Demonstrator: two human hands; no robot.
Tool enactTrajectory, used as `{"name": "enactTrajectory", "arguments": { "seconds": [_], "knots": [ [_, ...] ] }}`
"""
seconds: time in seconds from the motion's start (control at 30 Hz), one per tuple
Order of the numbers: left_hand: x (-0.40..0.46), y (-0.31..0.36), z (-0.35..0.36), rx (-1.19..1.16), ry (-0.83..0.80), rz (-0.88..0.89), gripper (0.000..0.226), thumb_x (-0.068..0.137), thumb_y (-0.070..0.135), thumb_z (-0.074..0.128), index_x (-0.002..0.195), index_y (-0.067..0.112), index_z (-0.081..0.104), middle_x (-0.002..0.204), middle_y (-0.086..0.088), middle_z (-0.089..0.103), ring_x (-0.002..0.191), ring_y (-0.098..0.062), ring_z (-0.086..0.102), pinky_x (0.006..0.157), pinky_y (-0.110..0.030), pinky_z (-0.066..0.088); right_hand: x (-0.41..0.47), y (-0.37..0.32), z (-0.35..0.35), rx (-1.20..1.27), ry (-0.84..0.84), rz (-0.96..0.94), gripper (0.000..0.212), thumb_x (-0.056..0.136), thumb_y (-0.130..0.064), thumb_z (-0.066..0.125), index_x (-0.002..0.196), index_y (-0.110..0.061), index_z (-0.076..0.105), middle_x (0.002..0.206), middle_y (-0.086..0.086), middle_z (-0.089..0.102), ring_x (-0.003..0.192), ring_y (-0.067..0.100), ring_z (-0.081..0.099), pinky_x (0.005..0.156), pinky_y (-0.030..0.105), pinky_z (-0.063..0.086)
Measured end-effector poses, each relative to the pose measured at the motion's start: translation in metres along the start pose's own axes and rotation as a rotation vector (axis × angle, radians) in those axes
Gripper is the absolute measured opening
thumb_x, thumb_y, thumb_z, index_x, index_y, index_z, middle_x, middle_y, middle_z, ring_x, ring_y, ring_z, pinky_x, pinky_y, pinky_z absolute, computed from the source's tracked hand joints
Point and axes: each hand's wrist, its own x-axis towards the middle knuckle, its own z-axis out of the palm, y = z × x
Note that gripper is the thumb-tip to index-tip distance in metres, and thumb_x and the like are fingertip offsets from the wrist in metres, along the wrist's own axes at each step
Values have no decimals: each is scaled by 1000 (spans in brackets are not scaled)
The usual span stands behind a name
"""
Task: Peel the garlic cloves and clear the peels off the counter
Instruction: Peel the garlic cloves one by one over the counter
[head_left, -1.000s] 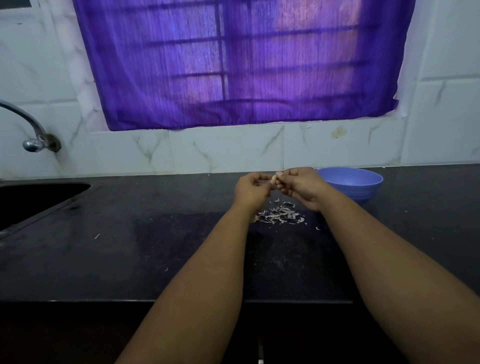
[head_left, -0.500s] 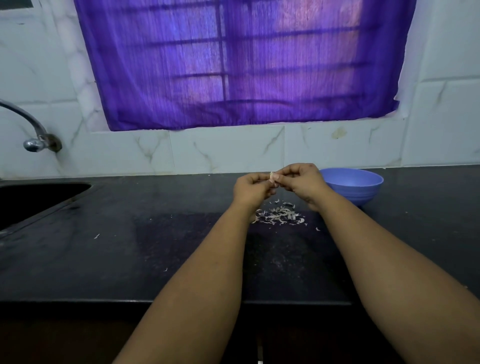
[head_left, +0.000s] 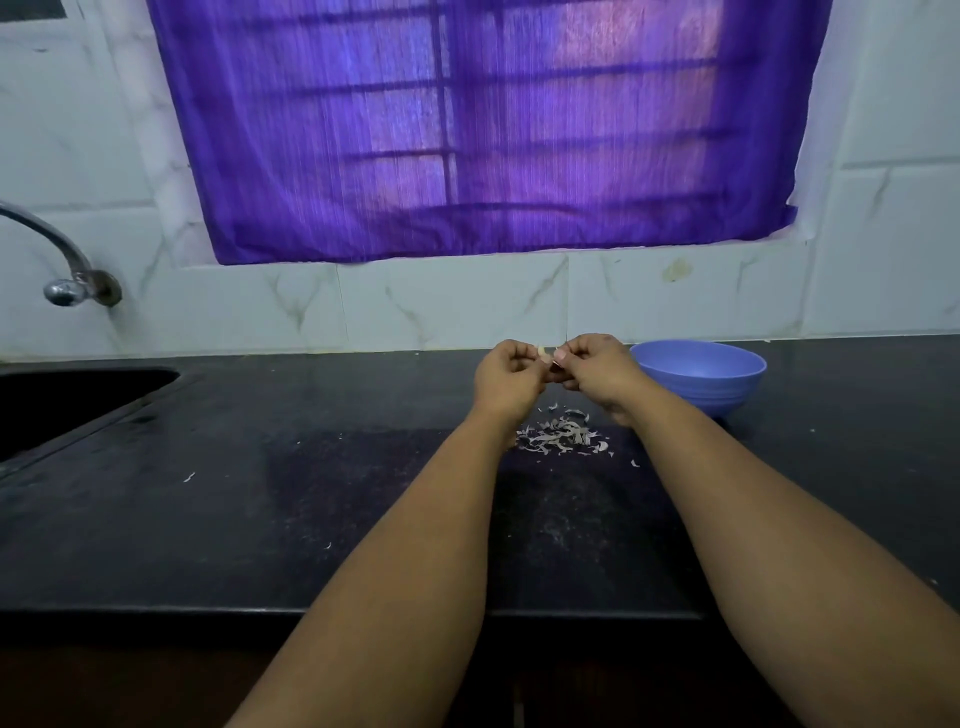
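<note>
A small pale garlic clove (head_left: 542, 353) is held up above the black counter (head_left: 260, 493), near the back wall. My left hand (head_left: 506, 376) pinches it with curled fingers. My right hand (head_left: 597, 371) is curled right beside it, its thumb and fingertips picking at the clove's right side. Below both hands a heap of thin whitish garlic peels (head_left: 561, 436) lies on the counter. A blue bowl (head_left: 701, 371) stands just right of my right hand; its contents are hidden from this angle.
A dark sink (head_left: 62, 405) is sunk into the counter at the left, with a metal tap (head_left: 67, 275) on the tiled wall above it. A few stray peel flakes (head_left: 189, 476) lie scattered left of the heap. A purple curtain (head_left: 483, 130) covers the window.
Both hands have lifted slightly and drawn a little apart, so the clove shows more plainly between them. The peel heap and bowl have not moved.
</note>
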Motion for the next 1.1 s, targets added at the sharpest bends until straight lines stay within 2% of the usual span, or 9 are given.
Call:
{"name": "enactTrajectory", "arguments": {
  "seconds": [0.3,0.37,0.5,0.57,0.7,0.83,0.97,1.03,1.1],
  "knots": [
    [9,1,-8,8,257,15,18,97,14,53,84,20,42,81,-1,60,76,-17,58,75,-35,51,5,9,-14,-106,155,108,21,90,2,58,70,-6,60,79,11,68,66,14,66,65,24,58],
    [9,-1,-11,73,245,33,19,96,16,54,82,21,42,86,-4,61,78,-20,59,73,-35,50,2,8,-20,-130,164,122,15,84,5,66,73,-4,63,79,13,69,68,17,70,71,31,61],
    [5,-4,-6,285,133,140,15,92,16,61,82,21,51,82,0,60,77,-19,60,74,-36,52,-4,-1,-20,-120,143,124,19,79,9,71,81,-9,65,83,16,69,74,23,73,69,30,61],
    [6,-5,-5,325,92,147,8,89,15,65,85,17,59,77,1,60,73,-16,59,74,-35,53,-2,-1,-19,-237,105,110,18,79,8,71,75,-9,70,83,15,72,80,23,73,77,35,60],
    [8,-8,-8,318,74,127,6,86,13,70,86,18,66,73,3,61,70,-12,56,78,-36,55,-5,0,-18,-430,-17,119,13,78,3,73,84,-8,75,85,9,74,87,18,72,85,33,58],
    [6,-7,-8,325,25,122,8,83,12,73,84,17,67,72,1,65,60,-11,59,72,-33,56,-7,-1,-19,-286,12,61,9,78,-8,77,72,-12,72,73,8,73,68,15,68,74,31,58],
    [4,-5,-9,325,-17,117,6,85,9,71,86,13,65,76,-4,68,57,-10,62,62,-23,54,-6,-5,-16,211,-17,116,9,89,-16,68,81,-13,64,75,3,61,67,10,56,65,23,49],
    [4,-4,-9,312,-29,112,7,86,7,69,87,10,63,77,-5,70,55,-8,63,58,-20,53,-5,-5,-15,218,-65,43,4,87,-11,69,85,-13,67,81,4,65,75,12,61,71,22,52],
    [4,-6,-10,327,-28,116,9,85,7,70,84,12,62,77,-6,70,56,-9,64,62,-27,55,-5,-2,-16,103,-82,-16,9,82,-4,73,84,-12,70,83,8,70,80,15,67,76,24,54]
  ]
}}
